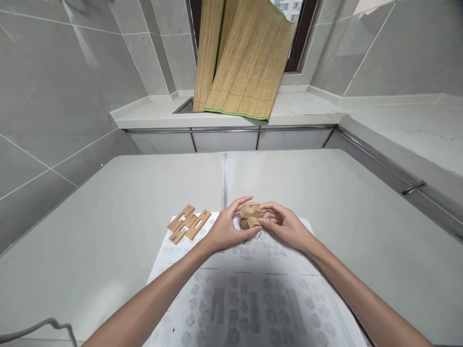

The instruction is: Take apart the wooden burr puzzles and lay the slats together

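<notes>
Grey cable (52, 322) at far left, lying bent near the lower edge of the pale counter (119, 202). Next rightward: three flat wooden pieces (198, 225), slotted, laid close together in a staggered group; two bear the marks "1" and "2", third mark unclear. They lie to the left of the left hand (229, 227), apart from it. Left hand is curled around the left side of a wooden block cluster (250, 212), fingers behind, thumb along its lower front. Cluster: several light blocks set crosswise plus a darker, round-looking part at lower left; exact joints too small to read. It sits between both hands, above the upper part of a printed sheet (264, 294). Beyond the counter, a green-edged slatted mat (249, 62) hangs over the ledge. Right hand (284, 222) grips the cluster's right side, thumb in front.
</notes>
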Motion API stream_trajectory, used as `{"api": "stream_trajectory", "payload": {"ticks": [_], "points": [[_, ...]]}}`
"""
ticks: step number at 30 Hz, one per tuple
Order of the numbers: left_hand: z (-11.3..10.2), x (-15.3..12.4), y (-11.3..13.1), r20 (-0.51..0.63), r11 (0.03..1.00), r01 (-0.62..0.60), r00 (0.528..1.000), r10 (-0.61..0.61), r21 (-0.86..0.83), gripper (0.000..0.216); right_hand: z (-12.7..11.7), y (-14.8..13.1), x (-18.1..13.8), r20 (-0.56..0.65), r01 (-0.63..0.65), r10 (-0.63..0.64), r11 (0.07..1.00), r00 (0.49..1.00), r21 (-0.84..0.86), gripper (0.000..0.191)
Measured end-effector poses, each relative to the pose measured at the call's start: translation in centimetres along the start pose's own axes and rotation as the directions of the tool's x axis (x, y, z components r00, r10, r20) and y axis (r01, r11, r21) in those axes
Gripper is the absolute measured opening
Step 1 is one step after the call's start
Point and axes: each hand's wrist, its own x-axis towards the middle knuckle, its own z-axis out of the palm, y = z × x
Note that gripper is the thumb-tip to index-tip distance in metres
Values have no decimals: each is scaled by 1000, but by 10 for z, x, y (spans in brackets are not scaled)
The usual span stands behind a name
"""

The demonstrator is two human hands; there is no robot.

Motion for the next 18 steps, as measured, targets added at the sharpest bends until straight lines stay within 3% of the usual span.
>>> {"api": "stream_trajectory", "payload": {"ticks": [2, 6, 13, 18], "points": [[0, -1, 1, 0, 1000, 11, 1000, -11, 14, 75, -1, 1, 1, -18, 5, -4, 1000, 1000, 31, 40], [-1, -2, 1, 4, 999, 4, 1000, -4, 35, 76, -3, -1, 2, -80, 7, -13, 997, 997, -71, 38], [-1, -2, 1, 27, 998, 14, 1000, -16, 69, 77, -2, 2, 1, 1, -8, 8, 998, 1000, 62, 40], [0, -3, -1, 63, 995, 20, 998, -26, 101, 74, -3, -2, 0, -26, 5, -5, 1000, 1000, 14, 38]]}}
